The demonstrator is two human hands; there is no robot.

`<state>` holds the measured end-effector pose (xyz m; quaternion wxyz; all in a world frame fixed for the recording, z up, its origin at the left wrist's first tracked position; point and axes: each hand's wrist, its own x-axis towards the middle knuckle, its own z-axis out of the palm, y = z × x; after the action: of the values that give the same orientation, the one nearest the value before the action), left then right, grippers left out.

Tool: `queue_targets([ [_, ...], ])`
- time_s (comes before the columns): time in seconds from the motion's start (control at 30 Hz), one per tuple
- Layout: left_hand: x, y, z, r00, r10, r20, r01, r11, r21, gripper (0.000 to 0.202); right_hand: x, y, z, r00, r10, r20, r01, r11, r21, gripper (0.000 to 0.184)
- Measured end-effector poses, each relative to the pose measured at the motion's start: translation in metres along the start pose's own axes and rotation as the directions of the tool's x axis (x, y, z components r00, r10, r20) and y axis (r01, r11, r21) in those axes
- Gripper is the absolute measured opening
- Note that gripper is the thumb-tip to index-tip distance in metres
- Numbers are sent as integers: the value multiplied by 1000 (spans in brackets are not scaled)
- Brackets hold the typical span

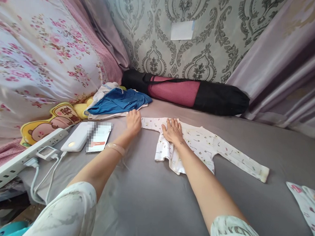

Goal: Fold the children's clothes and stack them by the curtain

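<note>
A small white long-sleeved baby top (201, 143) with a fine print lies spread on the grey bed sheet (148, 195). My left hand (133, 121) rests on the end of its left sleeve, fingers curled down onto the cloth. My right hand (172, 131) lies flat on the top's body, fingers stretched out and spread. The other sleeve reaches out to the right, untouched.
A blue garment on a pile of clothes (118, 102) sits beyond my left hand. A rolled pink mat in a black bag (190, 93) lies along the wall. A phone (98, 137), power bank (75, 142) and power strip (26, 153) lie left. Printed cloth (307, 207) is at right.
</note>
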<state>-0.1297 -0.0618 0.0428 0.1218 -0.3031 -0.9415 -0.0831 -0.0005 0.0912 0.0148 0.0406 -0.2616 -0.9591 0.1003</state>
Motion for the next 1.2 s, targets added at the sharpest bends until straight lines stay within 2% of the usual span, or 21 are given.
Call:
queue_targets([
  [0.03, -4, 12, 0, 995, 92, 36, -90, 995, -44, 39, 0, 0, 0, 1000, 0, -3, 0, 1000, -6, 67],
  [0.1, -13, 36, 5, 942, 312, 123, -287, 940, -186, 43, 0, 0, 1, 1000, 4, -4, -4, 1000, -20, 64],
  [0.17, -21, 55, 13, 896, 397, 200, -345, 904, -253, 47, 0, 0, 1, 1000, 7, -2, -7, 1000, -29, 60],
  [0.23, -24, 61, 20, 876, 400, 268, -336, 907, -255, 52, 1, 0, 1, 1000, 8, 4, -8, 1000, -26, 59],
  [0.33, -21, 44, 25, 881, 352, 316, -300, 933, -200, 59, 1, 0, 0, 1000, 8, 14, -8, 1000, -12, 59],
  [0.47, -9, 0, 25, 914, 239, 329, -214, 970, -112, 61, 0, -1, -1, 1000, 9, 13, -9, 1000, 8, 60],
  [0.53, -5, -16, 26, 941, 170, 294, -158, 985, -67, 60, -1, 0, 0, 1000, 9, 10, -9, 1000, 14, 60],
  [0.63, -7, -25, 27, 979, 144, 146, -140, 989, -35, 56, 0, -1, 0, 1000, 6, 9, -6, 1000, 20, 59],
  [0.73, -13, -23, 22, 975, 221, -23, -221, 975, -22, 51, 3, 0, -7, 998, -10, 55, 5, 996, 87, 60],
  [0.83, -22, -19, 10, 967, 242, -79, -244, 970, -14, 43, -4, 10, -28, 999, -5, 41, -7, 960, 280, 60],
  [0.9, -29, -16, 2, 975, 208, -80, -211, 977, -29, 37, -22, 27, -45, 996, 44, -80, -8, 918, 396, 56],
  [1.0, -43, -11, -6, 991, 135, -18, -136, 978, -160, 31, -71, 67, -65, 965, 131, -226, -7, 878, 478, 45],
  [1.07, -54, -6, -10, 987, 88, 133, -42, 947, -320, 29, -112, 95, -71, 958, 194, -213, -61, 858, 510, 34],
  [1.13, -67, 0, -13, 951, 102, 293, 50, 882, -468, 29, -151, 119, -73, 954, 274, -121, -171, 829, 532, 24],
  [1.2, -80, 7, -18, 915, 142, 377, 97, 830, -549, 30, -184, 134, -71, 939, 343, -20, -289, 819, 496, 20],
])
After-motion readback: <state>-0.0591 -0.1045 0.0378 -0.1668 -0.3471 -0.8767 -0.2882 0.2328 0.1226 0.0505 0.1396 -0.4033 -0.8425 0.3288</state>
